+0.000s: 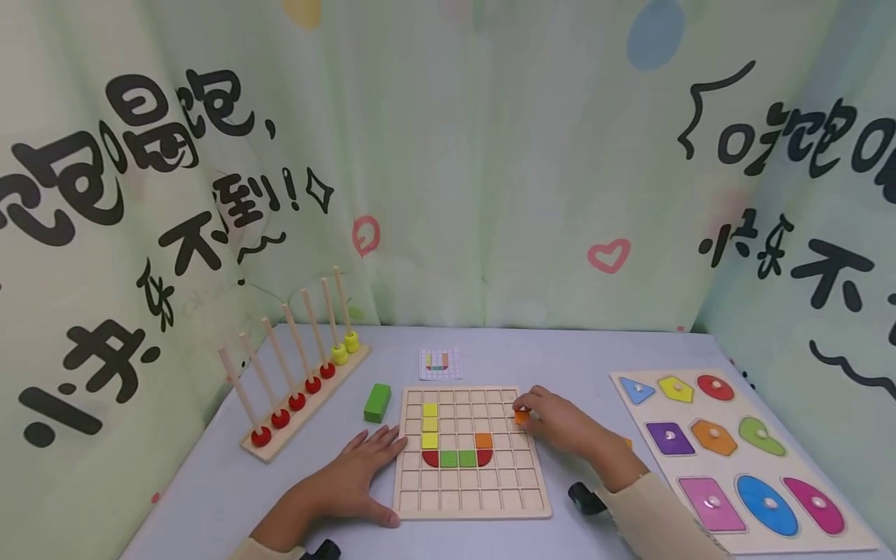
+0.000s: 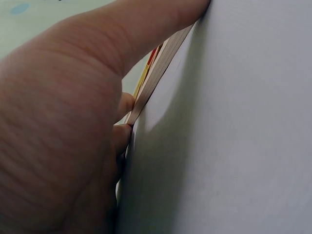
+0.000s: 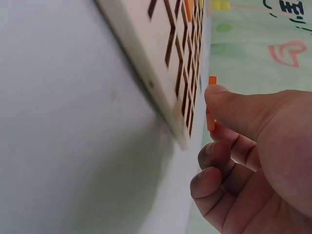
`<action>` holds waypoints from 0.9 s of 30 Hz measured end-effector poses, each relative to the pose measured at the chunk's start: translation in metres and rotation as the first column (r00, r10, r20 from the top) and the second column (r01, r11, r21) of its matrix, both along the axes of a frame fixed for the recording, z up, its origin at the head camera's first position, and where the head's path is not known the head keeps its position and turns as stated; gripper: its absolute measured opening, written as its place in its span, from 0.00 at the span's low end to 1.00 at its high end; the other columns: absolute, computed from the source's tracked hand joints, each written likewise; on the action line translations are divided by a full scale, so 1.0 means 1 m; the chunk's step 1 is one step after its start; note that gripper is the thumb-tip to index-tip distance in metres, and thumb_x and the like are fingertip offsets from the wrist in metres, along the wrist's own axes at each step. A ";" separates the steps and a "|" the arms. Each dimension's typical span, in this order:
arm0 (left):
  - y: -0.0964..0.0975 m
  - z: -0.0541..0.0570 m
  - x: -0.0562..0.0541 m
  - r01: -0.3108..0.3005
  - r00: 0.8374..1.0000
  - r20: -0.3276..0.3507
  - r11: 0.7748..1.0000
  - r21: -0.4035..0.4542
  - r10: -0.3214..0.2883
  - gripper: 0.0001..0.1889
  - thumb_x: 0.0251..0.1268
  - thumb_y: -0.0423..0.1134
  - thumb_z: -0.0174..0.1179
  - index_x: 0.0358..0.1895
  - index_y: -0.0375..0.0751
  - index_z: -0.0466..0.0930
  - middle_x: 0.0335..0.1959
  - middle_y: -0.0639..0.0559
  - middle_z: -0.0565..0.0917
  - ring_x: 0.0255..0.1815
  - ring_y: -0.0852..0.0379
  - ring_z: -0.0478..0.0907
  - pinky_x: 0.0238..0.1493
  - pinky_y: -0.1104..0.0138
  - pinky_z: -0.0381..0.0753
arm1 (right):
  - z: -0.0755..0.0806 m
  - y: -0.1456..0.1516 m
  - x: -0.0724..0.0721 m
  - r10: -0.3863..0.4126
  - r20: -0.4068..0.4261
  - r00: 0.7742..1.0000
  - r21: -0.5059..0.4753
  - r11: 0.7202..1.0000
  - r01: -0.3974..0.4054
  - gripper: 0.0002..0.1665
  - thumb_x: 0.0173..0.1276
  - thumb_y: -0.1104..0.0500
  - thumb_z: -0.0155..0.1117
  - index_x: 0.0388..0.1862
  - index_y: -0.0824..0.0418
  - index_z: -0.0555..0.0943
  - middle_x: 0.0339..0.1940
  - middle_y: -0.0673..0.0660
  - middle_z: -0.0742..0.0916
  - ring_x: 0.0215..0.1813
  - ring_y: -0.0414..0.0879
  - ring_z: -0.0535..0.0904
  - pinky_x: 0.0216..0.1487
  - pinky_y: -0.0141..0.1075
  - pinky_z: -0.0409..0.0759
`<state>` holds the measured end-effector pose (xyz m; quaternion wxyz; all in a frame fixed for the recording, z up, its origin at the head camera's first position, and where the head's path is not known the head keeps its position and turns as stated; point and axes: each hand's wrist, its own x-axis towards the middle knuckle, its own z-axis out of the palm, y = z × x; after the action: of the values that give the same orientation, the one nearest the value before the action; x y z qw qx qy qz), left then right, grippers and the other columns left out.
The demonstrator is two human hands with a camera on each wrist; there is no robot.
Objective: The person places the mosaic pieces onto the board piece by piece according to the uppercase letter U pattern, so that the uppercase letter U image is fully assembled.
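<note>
A wooden grid board [image 1: 518, 498] lies at the middle of the table. My left hand [image 1: 353, 478] rests with extended fingers along its left edge, thumb at the lower left corner. Between thumb and fingertips, my right hand [image 1: 560, 426] pinches an orange square tile [image 1: 521, 417] by the board's upper right edge; the right wrist view shows this tile [image 3: 210, 123] held off the board. On the grid, three yellow tiles [image 1: 430, 425] form a column. Below runs a row of two green tiles [image 1: 458, 459] between two red rounded tiles [image 1: 430, 459]. One orange tile [image 1: 484, 441] sits above the right red one.
A small pattern card [image 1: 440, 364] lies behind the board. A green block [image 1: 377, 403] and a peg rack [image 1: 308, 408] with red and yellow beads stand at the left. At the right is a shape puzzle board [image 1: 707, 459]. An orange piece [image 1: 628, 442] shows partly behind the right wrist.
</note>
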<state>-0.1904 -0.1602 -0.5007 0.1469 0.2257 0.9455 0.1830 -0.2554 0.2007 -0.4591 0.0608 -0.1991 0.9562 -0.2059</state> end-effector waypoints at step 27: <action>-0.001 -0.002 0.001 0.025 0.999 -0.042 1.000 -0.014 -0.026 0.62 0.33 0.80 0.62 0.77 0.54 0.56 0.78 0.54 0.52 0.78 0.51 0.41 0.73 0.46 0.37 | -0.007 -0.049 -0.005 0.140 0.040 0.989 -0.034 0.990 -0.139 0.13 0.69 0.62 0.63 0.52 0.56 0.81 0.44 0.46 0.76 0.44 0.44 0.73 0.53 0.43 0.76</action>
<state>-0.1897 -0.1613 -0.5025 0.1308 0.2405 0.9467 0.1697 -0.2599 0.1518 -0.4660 0.0919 -0.2619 0.9351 -0.2202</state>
